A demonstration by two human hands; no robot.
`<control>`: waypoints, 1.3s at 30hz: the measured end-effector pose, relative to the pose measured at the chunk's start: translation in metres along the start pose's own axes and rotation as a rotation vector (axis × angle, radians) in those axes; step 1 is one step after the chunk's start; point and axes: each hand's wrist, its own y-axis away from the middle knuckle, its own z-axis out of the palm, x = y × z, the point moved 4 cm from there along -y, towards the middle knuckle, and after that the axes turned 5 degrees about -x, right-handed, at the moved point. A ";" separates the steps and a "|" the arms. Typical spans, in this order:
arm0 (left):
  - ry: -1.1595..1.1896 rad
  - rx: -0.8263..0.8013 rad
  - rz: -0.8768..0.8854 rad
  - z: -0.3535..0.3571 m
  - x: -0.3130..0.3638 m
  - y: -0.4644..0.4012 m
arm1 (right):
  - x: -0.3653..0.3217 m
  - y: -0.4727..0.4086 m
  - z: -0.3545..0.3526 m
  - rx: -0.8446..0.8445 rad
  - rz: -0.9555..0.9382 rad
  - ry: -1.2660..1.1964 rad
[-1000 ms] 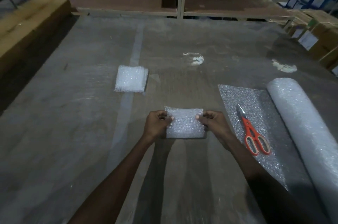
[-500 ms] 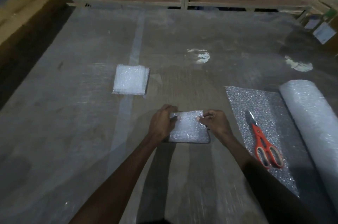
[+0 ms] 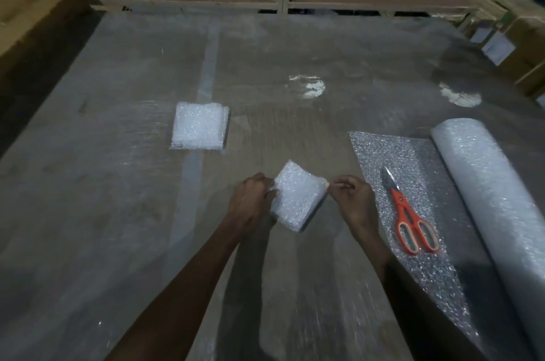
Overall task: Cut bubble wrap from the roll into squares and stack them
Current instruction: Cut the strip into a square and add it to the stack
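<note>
A cut bubble wrap square [image 3: 298, 195] is held just above the table [image 3: 88, 213], turned corner-on, its left edge gripped by the curled fingers of the left hand [image 3: 250, 201] and its right corner pinched by the right hand [image 3: 352, 198]. A stack of cut squares [image 3: 200, 126] is seen farther back to the left, well apart from the hands. To the right, orange-handled scissors [image 3: 408, 213] are laid with blades closed on the unrolled sheet [image 3: 383, 151] of the bubble wrap roll [image 3: 483, 189]. Cardboard boxes [image 3: 32, 12] are ranged along the left edge. The roll's near end is cut off by the frame; the dim background is hard to make out.
</note>
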 end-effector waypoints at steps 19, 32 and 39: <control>0.688 0.224 -0.372 0.007 0.025 0.057 | -0.041 0.016 0.021 -0.479 0.104 -0.602; 1.442 0.112 -0.407 -0.058 -0.002 0.035 | -0.118 -0.002 0.042 -0.584 -0.007 -0.759; 1.375 0.183 -0.457 -0.097 -0.084 0.014 | -0.154 -0.015 0.108 -0.499 0.025 -0.696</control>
